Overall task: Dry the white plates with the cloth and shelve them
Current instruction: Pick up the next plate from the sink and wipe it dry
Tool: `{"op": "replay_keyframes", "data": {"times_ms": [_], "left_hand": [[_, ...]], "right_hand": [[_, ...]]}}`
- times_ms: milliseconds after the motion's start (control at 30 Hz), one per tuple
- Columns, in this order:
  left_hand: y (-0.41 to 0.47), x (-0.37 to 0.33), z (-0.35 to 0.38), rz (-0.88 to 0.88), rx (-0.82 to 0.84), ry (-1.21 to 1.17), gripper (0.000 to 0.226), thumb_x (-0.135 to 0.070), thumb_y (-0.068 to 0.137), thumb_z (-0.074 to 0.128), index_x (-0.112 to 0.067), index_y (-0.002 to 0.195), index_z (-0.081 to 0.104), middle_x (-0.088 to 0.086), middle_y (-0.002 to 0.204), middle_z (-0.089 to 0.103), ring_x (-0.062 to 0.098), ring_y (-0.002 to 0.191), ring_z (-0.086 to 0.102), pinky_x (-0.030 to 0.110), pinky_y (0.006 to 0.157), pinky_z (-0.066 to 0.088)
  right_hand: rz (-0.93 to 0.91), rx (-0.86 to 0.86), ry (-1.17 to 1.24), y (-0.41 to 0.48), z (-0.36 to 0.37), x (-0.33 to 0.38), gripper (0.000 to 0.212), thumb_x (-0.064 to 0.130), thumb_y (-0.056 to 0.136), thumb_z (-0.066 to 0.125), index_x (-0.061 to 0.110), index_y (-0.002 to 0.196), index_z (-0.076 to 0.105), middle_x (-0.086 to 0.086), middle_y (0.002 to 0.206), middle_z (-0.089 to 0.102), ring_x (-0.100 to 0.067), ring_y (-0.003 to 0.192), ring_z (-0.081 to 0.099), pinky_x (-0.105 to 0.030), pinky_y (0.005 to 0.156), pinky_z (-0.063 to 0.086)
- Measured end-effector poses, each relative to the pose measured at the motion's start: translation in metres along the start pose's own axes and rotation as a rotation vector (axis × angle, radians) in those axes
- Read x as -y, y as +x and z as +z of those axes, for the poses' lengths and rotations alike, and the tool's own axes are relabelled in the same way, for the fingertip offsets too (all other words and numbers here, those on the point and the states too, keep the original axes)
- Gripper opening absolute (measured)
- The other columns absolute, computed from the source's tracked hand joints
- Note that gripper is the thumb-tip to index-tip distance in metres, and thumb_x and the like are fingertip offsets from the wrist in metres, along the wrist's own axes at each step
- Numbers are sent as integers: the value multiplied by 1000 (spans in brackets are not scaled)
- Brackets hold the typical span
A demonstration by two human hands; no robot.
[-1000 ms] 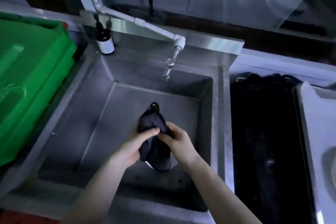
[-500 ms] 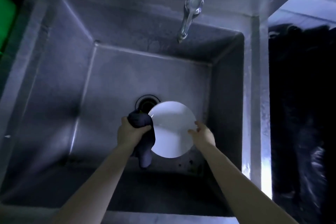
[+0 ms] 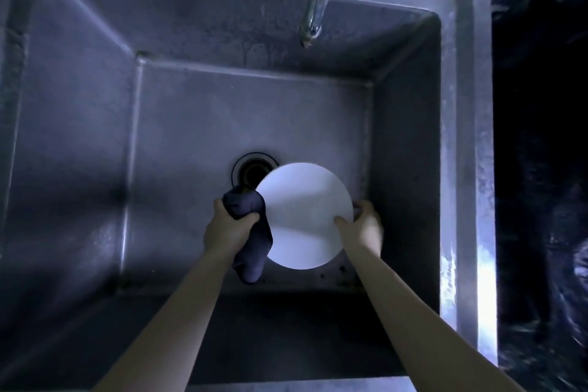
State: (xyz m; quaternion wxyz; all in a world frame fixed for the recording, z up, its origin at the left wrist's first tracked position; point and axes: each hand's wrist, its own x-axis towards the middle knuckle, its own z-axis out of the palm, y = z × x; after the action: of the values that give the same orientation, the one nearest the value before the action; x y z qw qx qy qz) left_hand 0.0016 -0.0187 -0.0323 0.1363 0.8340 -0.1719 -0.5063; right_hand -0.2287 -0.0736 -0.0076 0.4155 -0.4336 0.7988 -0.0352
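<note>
Right hand (image 3: 362, 226) is pinching the plate (image 3: 302, 216) rim, steadying it over the sink (image 3: 191, 124); left hand (image 3: 227, 224) fingers are curling around the bunched cloth (image 3: 251, 232) for wiping.

Round white plate (image 3: 304, 216) (held flat), dark bunched cloth (image 3: 251, 232) at left rim

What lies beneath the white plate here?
The sink floor; the drain peeks out at the upper-left edge of the white plate. Covered: the drain's right part and the right hand fingers under the rim.
</note>
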Motion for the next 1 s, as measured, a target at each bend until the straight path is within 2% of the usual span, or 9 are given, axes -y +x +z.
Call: {"op": "replay_keyframes", "data": {"times_ms": [167, 300, 433, 567, 667, 733, 800, 867, 1000], "left_hand": [[8, 3, -7, -15, 103, -137, 57, -28, 68, 70, -15, 121, 53, 15, 108, 67, 32, 99, 66, 52, 86, 56], [8, 6, -11, -26, 134, -197, 62, -27, 63, 69, -7, 120, 55, 19, 107, 67, 34, 100, 66, 54, 86, 56], [3, 4, -25, -31, 168, -262, 43, -10, 67, 63, 1, 107, 53, 12, 81, 59, 32, 84, 64, 33, 56, 51], [-11, -9, -47, 32, 30, -281, 64, 10, 74, 57, -11, 131, 36, 13, 115, 57, 25, 92, 59, 29, 56, 44], [-29, -25, -67, 147, -8, -256, 73, 15, 70, 55, -6, 137, 33, 13, 131, 52, 29, 109, 55, 34, 69, 47], [-49, -38, -81, 136, -55, -298, 75, 2, 54, 56, 3, 127, 42, 22, 120, 54, 34, 104, 56, 39, 72, 48], [-70, -49, -95, 33, -55, -457, 45, -3, 46, 53, 5, 90, 51, 20, 91, 52, 28, 80, 52, 30, 62, 38], [-89, -60, -105, -73, 2, -620, 19, -1, 69, 62, -5, 69, 44, 12, 75, 45, 21, 66, 43, 29, 60, 33], [-118, -58, -118, -32, 120, -703, 26, -5, 97, 44, -7, 73, 55, 13, 75, 50, 24, 71, 48, 30, 62, 34]], "right_hand": [[60, 149, 204, 13, -11, 4, 29, 13, 91, 68, 14, 120, 64, -7, 107, 68, -25, 90, 62, -37, 77, 53], [108, 294, 376, 16, -20, 1, 21, 7, 97, 59, 18, 114, 64, -1, 100, 69, -14, 84, 65, -24, 61, 54], [123, 369, 490, 9, -30, 8, 22, 3, 96, 60, 14, 113, 67, -3, 101, 73, -22, 87, 70, -37, 69, 62], [67, 328, 530, -4, -51, 20, 17, 5, 95, 61, 17, 104, 69, -8, 105, 72, -25, 85, 70, -36, 61, 59], [18, 300, 582, -21, -65, 33, 13, 5, 95, 60, 14, 100, 67, -11, 102, 72, -26, 84, 70, -44, 72, 60], [-20, 281, 615, -36, -75, 43, 12, 4, 96, 59, 13, 99, 66, -12, 100, 71, -28, 83, 70, -46, 73, 58], [-49, 269, 645, -50, -83, 51, 12, 5, 96, 58, 9, 103, 66, -14, 101, 71, -29, 83, 69, -42, 66, 57], [-66, 271, 682, -66, -91, 58, 12, 5, 95, 58, 3, 106, 64, -16, 103, 71, -31, 84, 69, -38, 61, 57], [-121, 302, 759, -97, -106, 68, 11, 5, 95, 59, 4, 103, 66, -14, 100, 71, -31, 84, 69, -31, 56, 55]]}}
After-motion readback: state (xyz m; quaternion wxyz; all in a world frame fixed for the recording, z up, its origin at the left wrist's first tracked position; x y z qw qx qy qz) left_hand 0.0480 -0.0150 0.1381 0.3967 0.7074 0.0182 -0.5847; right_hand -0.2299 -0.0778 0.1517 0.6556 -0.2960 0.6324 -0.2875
